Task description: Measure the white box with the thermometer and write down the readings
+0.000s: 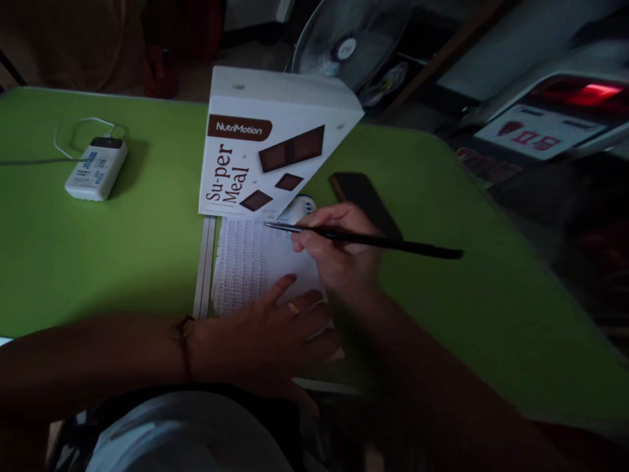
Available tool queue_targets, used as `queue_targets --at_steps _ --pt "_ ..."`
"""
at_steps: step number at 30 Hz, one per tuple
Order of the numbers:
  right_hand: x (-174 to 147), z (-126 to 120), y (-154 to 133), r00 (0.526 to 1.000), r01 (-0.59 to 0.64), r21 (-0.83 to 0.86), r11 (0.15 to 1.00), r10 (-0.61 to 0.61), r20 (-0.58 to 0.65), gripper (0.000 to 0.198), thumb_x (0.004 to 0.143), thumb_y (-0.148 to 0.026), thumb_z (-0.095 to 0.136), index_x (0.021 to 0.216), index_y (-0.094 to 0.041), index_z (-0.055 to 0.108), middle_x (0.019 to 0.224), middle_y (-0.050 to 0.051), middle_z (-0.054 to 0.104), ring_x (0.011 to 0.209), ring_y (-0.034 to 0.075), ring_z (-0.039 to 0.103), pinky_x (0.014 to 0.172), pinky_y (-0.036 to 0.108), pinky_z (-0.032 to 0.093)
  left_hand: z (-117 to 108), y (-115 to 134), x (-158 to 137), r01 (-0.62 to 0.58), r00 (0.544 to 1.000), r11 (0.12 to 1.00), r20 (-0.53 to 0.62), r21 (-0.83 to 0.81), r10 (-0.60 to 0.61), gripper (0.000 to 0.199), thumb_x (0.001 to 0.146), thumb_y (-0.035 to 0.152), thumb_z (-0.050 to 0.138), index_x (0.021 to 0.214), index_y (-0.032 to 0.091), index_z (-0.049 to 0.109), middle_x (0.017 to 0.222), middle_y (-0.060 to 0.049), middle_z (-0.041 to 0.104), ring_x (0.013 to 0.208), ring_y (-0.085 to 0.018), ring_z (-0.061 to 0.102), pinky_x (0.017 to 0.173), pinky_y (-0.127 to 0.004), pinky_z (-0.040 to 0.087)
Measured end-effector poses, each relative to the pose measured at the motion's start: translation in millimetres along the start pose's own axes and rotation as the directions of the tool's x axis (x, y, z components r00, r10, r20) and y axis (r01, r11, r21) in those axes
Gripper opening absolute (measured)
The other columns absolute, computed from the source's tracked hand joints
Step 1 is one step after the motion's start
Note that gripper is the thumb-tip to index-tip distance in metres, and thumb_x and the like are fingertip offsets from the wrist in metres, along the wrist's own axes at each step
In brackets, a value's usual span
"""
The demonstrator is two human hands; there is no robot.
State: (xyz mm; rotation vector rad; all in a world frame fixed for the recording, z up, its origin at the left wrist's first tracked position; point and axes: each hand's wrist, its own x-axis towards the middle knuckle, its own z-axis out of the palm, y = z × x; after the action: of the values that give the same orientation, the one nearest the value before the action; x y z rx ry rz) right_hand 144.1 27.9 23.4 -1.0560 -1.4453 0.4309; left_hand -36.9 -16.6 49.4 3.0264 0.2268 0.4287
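My right hand [346, 252] grips a long black pen [398, 244] in a writing hold. The pen's tip points left, over the upper part of a sheet of paper [240, 262] covered in columns of small handwriting on its left side. My left hand [275, 334] lies flat across the lower part of the sheet, fingers spread and holding nothing. It wears a ring and a dark cord bracelet. Right behind the paper stands a white NutriMotion "Su-per Meal" box [240, 147]. A white item with blue marks [302, 206] shows partly between box and right hand.
The green table [137, 255] has a pale seam left of the paper. A dark phone [366, 196] lies beyond my right hand. At the left sits a white power adapter [95, 172] with cables. Past the table are a fan [344, 49] and a machine with a red light [599, 92].
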Motion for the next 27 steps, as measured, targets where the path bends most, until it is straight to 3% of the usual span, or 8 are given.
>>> queue_targets --at_steps 3,6,10,14,18,23,25,27 --pt "-3.0 14.1 -3.3 0.986 -0.146 0.095 0.985 0.137 0.1 0.007 0.08 -0.02 0.061 0.082 -0.026 0.063 0.063 -0.003 0.06 0.058 0.015 0.058 0.057 0.03 0.048 -0.2 4.7 -1.0 0.006 1.0 1.0 0.019 -0.006 -0.006 0.076 0.088 0.077 0.062 0.126 0.012 0.065 0.128 -0.016 0.066 0.129 -0.035 0.055 0.12 -0.063 0.034" --pt "-3.7 20.6 -1.5 0.961 -0.246 0.079 0.966 0.233 0.15 0.006 0.078 -0.024 0.063 0.082 -0.025 0.067 0.064 -0.002 0.06 0.059 0.014 0.056 0.056 0.03 0.046 2.4 8.6 -3.8 -0.022 0.998 1.0 0.066 -0.017 0.023 0.084 0.087 0.083 0.056 0.132 0.013 0.063 0.137 -0.017 0.061 0.131 -0.036 0.053 0.118 -0.066 0.036" --pt "-4.8 25.4 6.1 0.942 -0.326 0.051 0.944 0.32 0.104 0.011 0.07 -0.031 0.066 0.078 -0.023 0.063 0.065 -0.003 0.058 0.055 0.012 0.048 0.05 0.027 0.041 9.9 11.5 -7.2 -0.06 0.993 0.998 0.104 0.01 0.059 0.07 0.092 0.061 0.066 0.146 0.018 0.055 0.151 -0.015 0.053 0.14 -0.036 0.046 0.116 -0.065 0.039" --pt "-7.2 29.0 15.3 0.961 -0.271 -0.041 0.962 0.273 0.046 0.008 0.072 -0.03 0.063 0.076 -0.024 0.059 0.064 -0.003 0.055 0.055 0.013 0.047 0.053 0.029 0.044 11.6 10.0 -6.4 -0.059 0.982 0.998 0.18 -0.027 0.063 0.084 0.083 0.053 0.077 0.153 0.016 0.047 0.158 -0.015 0.047 0.147 -0.036 0.037 0.116 -0.066 0.039" --pt "-8.1 27.0 20.5 0.977 -0.178 -0.153 0.972 0.193 0.094 0.008 0.079 -0.03 0.061 0.078 -0.026 0.055 0.065 -0.002 0.054 0.059 0.015 0.05 0.057 0.03 0.047 13.5 7.6 -6.9 -0.038 0.984 0.998 0.17 -0.057 0.047 0.075 0.09 0.042 0.071 0.152 0.011 0.046 0.159 -0.015 0.047 0.149 -0.033 0.037 0.119 -0.062 0.036" --pt "-8.7 24.1 20.6 0.975 -0.159 -0.183 0.97 0.184 0.128 0.004 0.084 -0.028 0.059 0.083 -0.027 0.056 0.07 -0.001 0.059 0.06 0.016 0.053 0.053 0.03 0.046 20.1 10.0 -6.0 -0.05 0.99 0.997 0.126 -0.064 0.058 0.089 0.076 0.057 0.086 0.145 0.009 0.053 0.156 -0.019 0.049 0.145 -0.037 0.041 0.118 -0.064 0.037" --pt "-9.3 23.9 20.9 0.973 -0.156 -0.189 0.969 0.184 0.138 0.002 0.085 -0.028 0.058 0.084 -0.028 0.056 0.071 -0.001 0.061 0.06 0.017 0.054 0.054 0.03 0.047 6.0 10.9 -1.0 -0.053 0.989 0.991 0.128 -0.123 0.069 0.078 0.082 0.059 0.081 0.136 0.008 0.06 0.146 -0.019 0.058 0.137 -0.036 0.05 0.113 -0.06 0.044" --pt "-9.6 23.7 21.6 0.972 -0.155 -0.191 0.969 0.183 0.144 0.002 0.085 -0.028 0.059 0.085 -0.027 0.057 0.071 -0.001 0.061 0.061 0.017 0.054 0.054 0.031 0.047 -23.4 10.7 4.9 -0.039 0.984 0.958 0.158 -0.285 0.087 0.051 0.096 0.056 0.067 0.117 0.01 0.069 0.121 -0.013 0.071 0.115 -0.029 0.063 0.102 -0.048 0.054"
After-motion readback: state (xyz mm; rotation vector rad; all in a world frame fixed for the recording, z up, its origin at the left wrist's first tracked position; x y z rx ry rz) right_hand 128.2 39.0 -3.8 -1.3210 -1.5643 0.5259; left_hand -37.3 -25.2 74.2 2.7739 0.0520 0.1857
